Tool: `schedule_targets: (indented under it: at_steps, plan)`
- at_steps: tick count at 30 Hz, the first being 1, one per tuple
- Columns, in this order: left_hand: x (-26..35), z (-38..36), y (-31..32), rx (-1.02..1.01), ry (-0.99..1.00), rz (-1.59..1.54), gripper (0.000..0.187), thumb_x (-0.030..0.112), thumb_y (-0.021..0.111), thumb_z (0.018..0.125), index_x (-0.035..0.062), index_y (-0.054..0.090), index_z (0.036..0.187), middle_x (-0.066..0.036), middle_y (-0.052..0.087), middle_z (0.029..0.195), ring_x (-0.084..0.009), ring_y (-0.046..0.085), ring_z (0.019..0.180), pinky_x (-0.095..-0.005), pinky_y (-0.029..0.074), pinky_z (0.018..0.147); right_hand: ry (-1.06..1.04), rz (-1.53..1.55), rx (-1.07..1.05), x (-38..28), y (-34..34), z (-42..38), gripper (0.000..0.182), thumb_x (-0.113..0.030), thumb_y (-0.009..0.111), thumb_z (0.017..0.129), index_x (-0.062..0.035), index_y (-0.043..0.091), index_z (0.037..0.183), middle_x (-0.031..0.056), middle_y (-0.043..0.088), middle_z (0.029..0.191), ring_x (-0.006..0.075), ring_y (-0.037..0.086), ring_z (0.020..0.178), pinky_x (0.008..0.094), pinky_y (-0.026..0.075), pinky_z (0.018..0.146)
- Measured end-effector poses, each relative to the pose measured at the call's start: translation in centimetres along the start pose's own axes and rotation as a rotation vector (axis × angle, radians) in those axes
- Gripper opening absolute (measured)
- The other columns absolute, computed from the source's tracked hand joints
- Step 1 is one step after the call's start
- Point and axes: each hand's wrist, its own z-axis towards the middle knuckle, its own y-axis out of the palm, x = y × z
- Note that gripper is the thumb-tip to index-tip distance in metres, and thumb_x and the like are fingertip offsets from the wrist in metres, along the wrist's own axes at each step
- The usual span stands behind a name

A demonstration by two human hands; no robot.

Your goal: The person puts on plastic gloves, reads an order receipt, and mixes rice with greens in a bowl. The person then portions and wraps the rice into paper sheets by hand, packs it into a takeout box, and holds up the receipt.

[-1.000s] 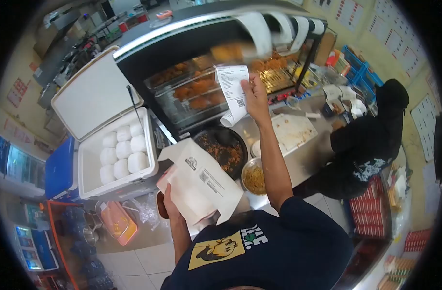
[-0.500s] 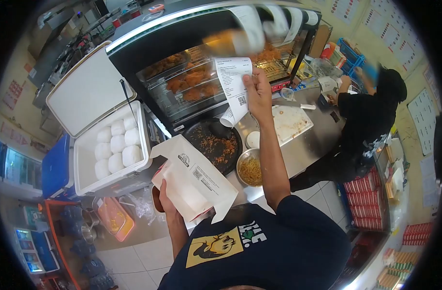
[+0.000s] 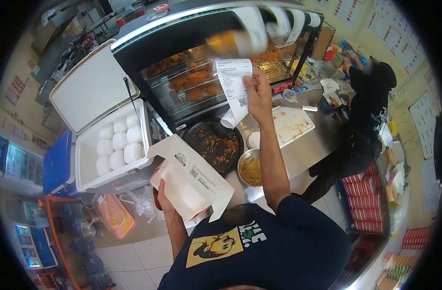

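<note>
My left hand (image 3: 166,197) is closed on the side of a white and red paper food box (image 3: 186,190), its lid open and its inside bare. In my right hand (image 3: 259,94), a long printed receipt (image 3: 233,79) is pinched between thumb and fingers, its lower end curled. The receipt hangs before the glass of a display warmer (image 3: 175,116) with fried chicken (image 3: 194,77) on its racks. Below it, a round black pan (image 3: 221,164) holds brown crumbs. A metal bowl (image 3: 250,166) of yellowish shredded food stands beside my right forearm.
To the left, an open white cooler (image 3: 81,169) holds several round white bundles. A white cutting board (image 3: 291,126) with a knife (image 3: 300,108) lies right of my forearm. A co-worker (image 3: 368,111) in black stands at the counter's right end. Stacked red boxes (image 3: 363,200) fill a shelf.
The co-worker has shifted a little away, toward the counter's far right, and reaches farther back. My hands keep the box and the receipt nearly still.
</note>
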Motion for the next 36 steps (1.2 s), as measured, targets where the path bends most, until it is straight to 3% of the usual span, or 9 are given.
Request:
schedule_targets:
  at_steps: [8,18,21,23,26,29,32,34,36]
  plan:
    - [0.6,-1.2,2.1,-0.061,-0.024,-0.044,0.049,0.031,0.039,0.098,0.0064,0.032,0.14,-0.016,0.051,0.131,-0.0291,0.055,0.116,-0.0413,0.044,0.101,-0.014,-0.044,-0.021,-0.1,-0.4,-0.2,0.017,-0.014,0.052,0.098,-0.0017,0.053,0.11,0.0056,0.067,0.088,0.0052,0.058,0.076,0.0219,0.045,0.066]
    - [-0.2,-0.4,1.1,-0.19,-0.105,-0.117,0.053,0.033,0.038,0.099,0.0006,0.033,0.141,-0.019,0.05,0.134,-0.033,0.053,0.12,-0.0439,0.043,0.103,0.031,0.036,0.019,0.8,-1.6,-0.3,0.016,-0.012,0.056,0.096,-0.0027,0.053,0.108,0.005,0.067,0.089,0.0054,0.058,0.075,0.0215,0.046,0.066]
    - [-0.6,-0.4,0.8,-0.088,-0.079,0.001,0.053,0.036,0.037,0.098,0.0011,0.039,0.138,-0.016,0.055,0.128,-0.0299,0.057,0.114,-0.0416,0.044,0.1,0.102,0.322,0.204,4.8,-5.6,-1.6,0.016,-0.012,0.06,0.094,-0.005,0.053,0.106,0.0057,0.065,0.089,0.0054,0.057,0.068,0.0202,0.045,0.058]
    - [-1.2,0.1,-0.2,-0.029,-0.053,0.017,0.054,0.037,0.038,0.098,0.0019,0.038,0.139,-0.017,0.053,0.129,-0.0303,0.055,0.115,-0.0419,0.043,0.101,0.211,0.845,0.166,10.2,-11.0,-3.5,0.017,-0.014,0.064,0.092,-0.0081,0.054,0.105,0.0058,0.063,0.09,0.0056,0.056,0.063,0.0187,0.041,0.049]
    - [-1.5,0.0,1.2,-0.019,0.162,0.184,0.056,0.039,0.04,0.097,0.0026,0.036,0.14,-0.016,0.052,0.13,-0.0309,0.053,0.116,-0.0423,0.042,0.101,0.314,0.899,0.334,11.4,-13.5,-7.2,0.017,-0.021,0.057,0.096,-0.0083,0.055,0.107,0.0054,0.063,0.094,0.0046,0.046,0.05,0.019,0.035,0.039]
    - [-2.1,1.0,-1.4,-0.062,0.034,0.045,0.046,0.025,0.043,0.097,0.0035,0.039,0.138,-0.016,0.052,0.13,-0.0289,0.053,0.117,-0.0409,0.043,0.1,0.45,0.931,0.577,10.8,-14.8,-9.7,0.028,-0.024,0.05,0.099,-0.006,0.054,0.12,0.0087,0.061,0.109,0.005,0.04,0.043,0.0204,0.033,0.035]
    - [-2.2,1.3,-1.3,-0.063,-0.063,0.031,0.044,0.022,0.044,0.098,0.0025,0.039,0.137,-0.016,0.051,0.131,-0.028,0.053,0.118,-0.0397,0.044,0.099,0.376,0.927,0.379,11.6,-16.5,-12.3,0.045,-0.02,0.052,0.096,-0.0032,0.044,0.136,0.0133,0.056,0.119,0.0062,0.04,0.044,0.0205,0.037,0.041]
    - [-1.9,1.1,0.1,-0.056,-0.116,0.078,0.047,0.025,0.044,0.098,0.0017,0.038,0.138,-0.016,0.05,0.132,-0.0282,0.053,0.118,-0.0395,0.043,0.099,0.419,0.899,0.473,10.5,-15.5,-12.3,0.046,-0.018,0.053,0.094,-0.002,0.043,0.136,0.0141,0.056,0.121,0.0061,0.04,0.044,0.0204,0.036,0.042]
    - [-1.9,1.0,1.6,-0.087,-0.155,0.063,0.052,0.033,0.043,0.098,0.0001,0.037,0.139,-0.016,0.051,0.132,-0.0291,0.053,0.118,-0.0394,0.041,0.1,0.347,0.958,0.29,11.7,-16.5,-13.4,0.049,-0.012,0.055,0.09,0.0006,0.043,0.136,0.0171,0.054,0.127,0.0055,0.041,0.046,0.02,0.036,0.044]
